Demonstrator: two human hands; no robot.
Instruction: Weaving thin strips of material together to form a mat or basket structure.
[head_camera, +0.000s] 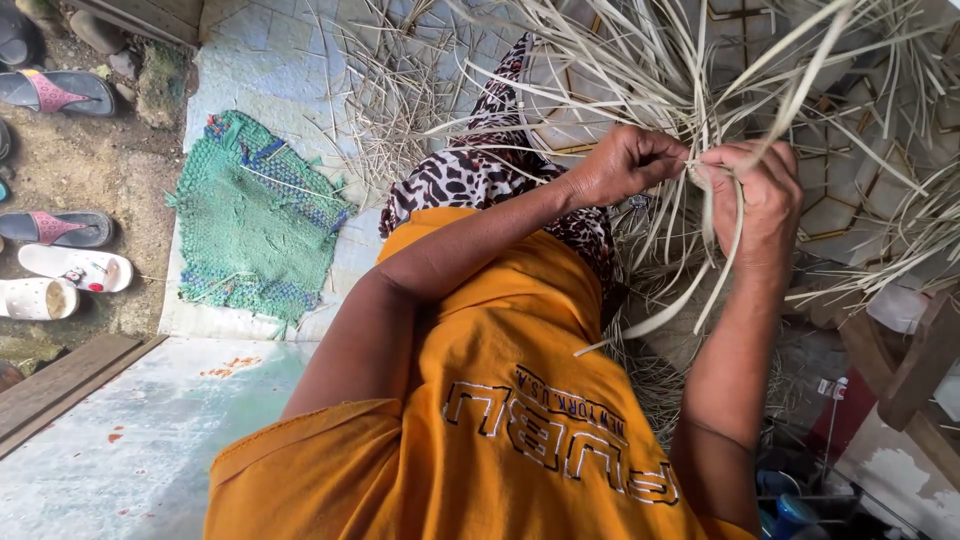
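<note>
Two bare hands meet at about one o'clock in the head view, both closed on the same bundle of pale, flat dried reed strips (690, 90). The left hand (628, 163) is curled into a loose fist, pinching a few strips between thumb and fingers; the right hand (760, 200) is just beside it, fingers folded around several strips that hang down past its palm toward five o'clock. Above the hands the strips fan out loosely toward twelve and two o'clock, over a partly woven pale mat with a hexagon pattern (850, 215). Below the arms, a bright orange shirt with white block lettering outlined in black (520, 400) fills the lower middle, the print lying at six o'clock. A leopard-patterned cloth in brown, black and white (480, 170) lies over the lap beneath the left forearm. At nine o'clock a green knitted mat with blue patches (255, 215) rests on a pale floor, and beyond it, at the far left edge, several pink and white sandals (60, 250) sit on bare ground.
</note>
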